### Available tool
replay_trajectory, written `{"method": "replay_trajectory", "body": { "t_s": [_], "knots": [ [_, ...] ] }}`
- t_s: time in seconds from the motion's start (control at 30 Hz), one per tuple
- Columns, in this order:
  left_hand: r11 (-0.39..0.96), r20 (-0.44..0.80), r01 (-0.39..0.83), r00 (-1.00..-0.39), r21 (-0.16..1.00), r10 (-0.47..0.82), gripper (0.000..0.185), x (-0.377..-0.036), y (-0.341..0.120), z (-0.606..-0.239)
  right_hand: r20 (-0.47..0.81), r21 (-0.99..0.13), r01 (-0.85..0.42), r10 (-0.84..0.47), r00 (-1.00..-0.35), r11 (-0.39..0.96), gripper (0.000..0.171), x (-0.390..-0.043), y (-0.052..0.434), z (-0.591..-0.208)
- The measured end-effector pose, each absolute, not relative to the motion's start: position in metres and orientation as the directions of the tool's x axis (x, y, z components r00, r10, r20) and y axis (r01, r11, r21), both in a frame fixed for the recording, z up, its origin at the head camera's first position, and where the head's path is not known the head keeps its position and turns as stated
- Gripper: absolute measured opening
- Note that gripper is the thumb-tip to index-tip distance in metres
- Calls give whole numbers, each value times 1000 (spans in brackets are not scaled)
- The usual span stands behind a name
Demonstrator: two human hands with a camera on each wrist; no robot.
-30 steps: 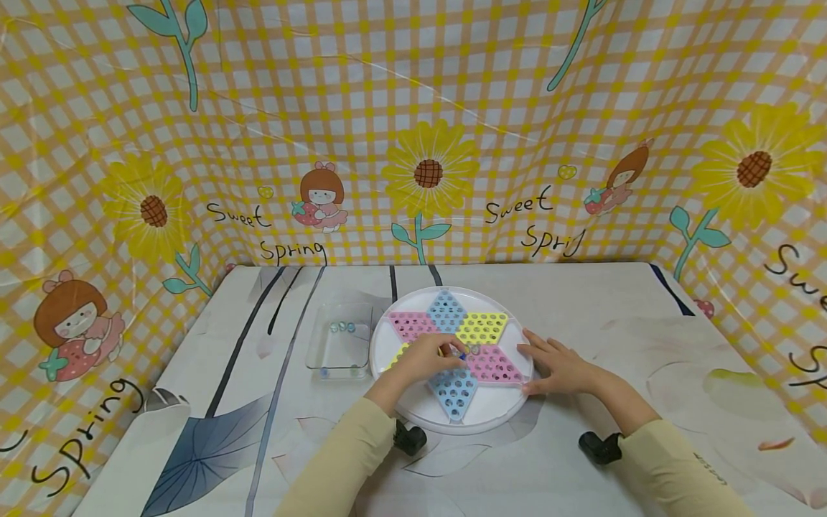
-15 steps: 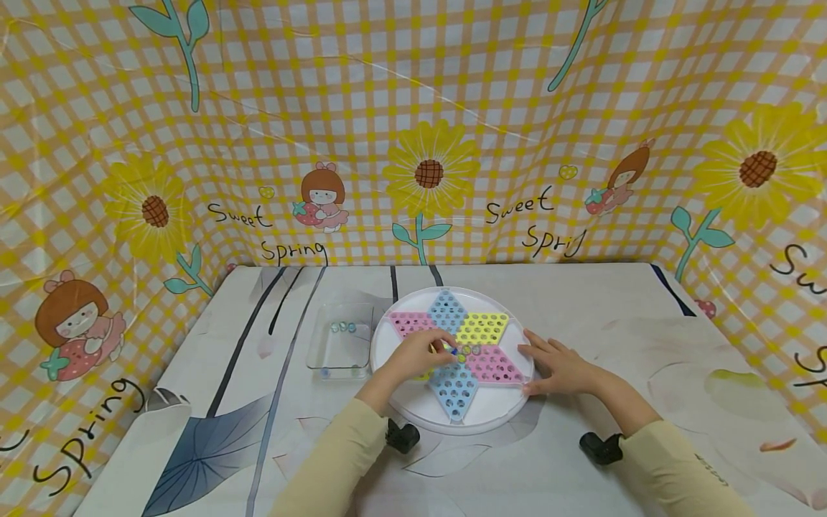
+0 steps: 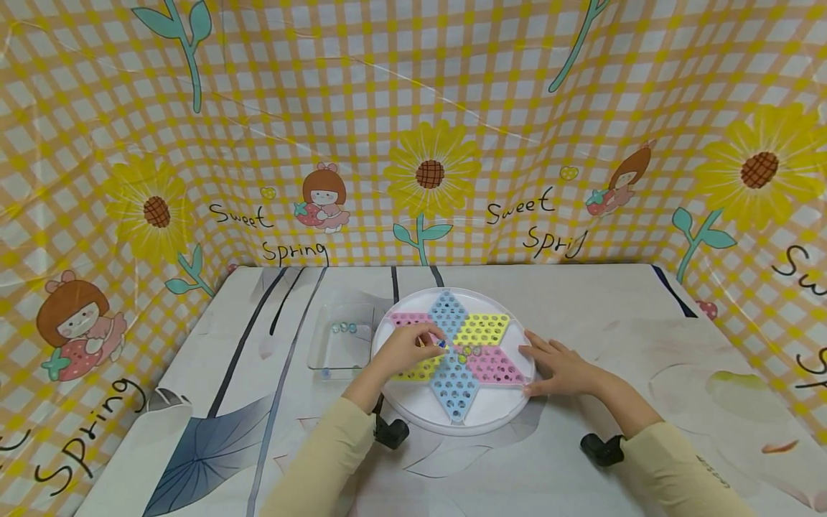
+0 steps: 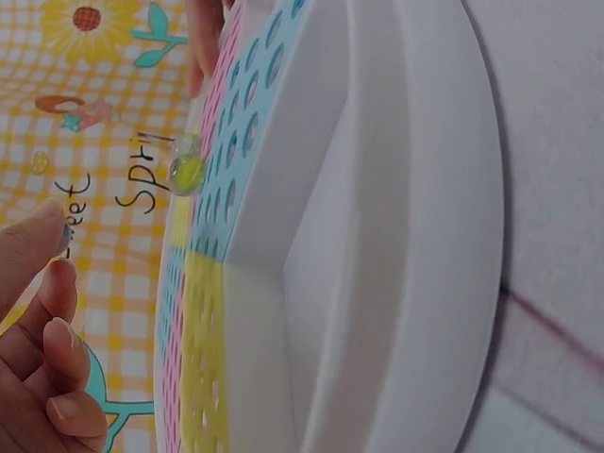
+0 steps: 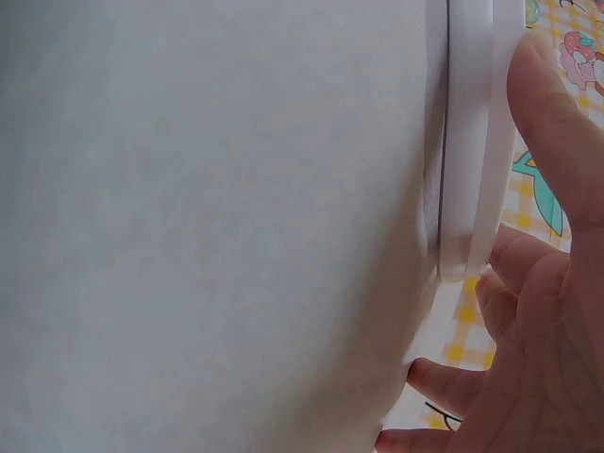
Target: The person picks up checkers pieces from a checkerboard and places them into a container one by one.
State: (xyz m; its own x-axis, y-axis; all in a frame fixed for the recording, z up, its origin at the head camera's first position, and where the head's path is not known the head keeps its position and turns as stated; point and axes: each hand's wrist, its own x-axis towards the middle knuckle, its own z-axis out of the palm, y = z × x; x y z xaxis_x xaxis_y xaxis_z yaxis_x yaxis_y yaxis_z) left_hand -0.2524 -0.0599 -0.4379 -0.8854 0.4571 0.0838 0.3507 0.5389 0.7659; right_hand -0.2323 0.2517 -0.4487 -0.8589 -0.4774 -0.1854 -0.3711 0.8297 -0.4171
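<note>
One round white plastic game board (image 3: 497, 403), glossy, raised rim, sits well in from the far edge of the table (image 3: 620, 301), which has a smooth, pale printed surface. Six-pointed star (image 3: 455, 391) stands up from the board: blue, yellow and pink diamond panels, rows of round holes. Left hand (image 3: 403, 348) above the board's left side, thumb and index tips closed in a pinch on a small bluish glass marble (image 4: 64, 239), apart from the panels; other fingers bent. Right hand (image 3: 561, 368) spread wide, fingers apart, grasping nothing, thumb against the board's right rim. Near the star's centre, a few yellow-green and clear glass marbles (image 3: 462, 357), round and shiny, exact count unclear. Clear rectangular tray (image 3: 339, 352), rounded corners, glass or plastic, can't tell, just beside the board's left edge; inside, three clear balls (image 3: 344, 327) in a row. Bluish and greenish spots at its near wall, too small to tell. Beige fabric sleeves (image 3: 323, 459), plain weave. Past the table's far edge, creased yellow-and-peach checked sheet (image 3: 362, 93), printed sunflowers.
</note>
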Motion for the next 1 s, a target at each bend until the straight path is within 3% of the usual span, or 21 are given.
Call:
{"method": "replay_trajectory", "body": {
  "t_s": [0.77, 1.0],
  "knots": [
    [514, 135, 343, -908, 786, 398, 20, -256, -96, -431, -172, -419, -382, -485, -857, 824, 87, -233, 252, -449],
    [524, 110, 290, -931, 801, 348, 21, -253, -109, -426, -157, -408, -400, -494, -855, 821, 86, -233, 253, -451]
  ]
}}
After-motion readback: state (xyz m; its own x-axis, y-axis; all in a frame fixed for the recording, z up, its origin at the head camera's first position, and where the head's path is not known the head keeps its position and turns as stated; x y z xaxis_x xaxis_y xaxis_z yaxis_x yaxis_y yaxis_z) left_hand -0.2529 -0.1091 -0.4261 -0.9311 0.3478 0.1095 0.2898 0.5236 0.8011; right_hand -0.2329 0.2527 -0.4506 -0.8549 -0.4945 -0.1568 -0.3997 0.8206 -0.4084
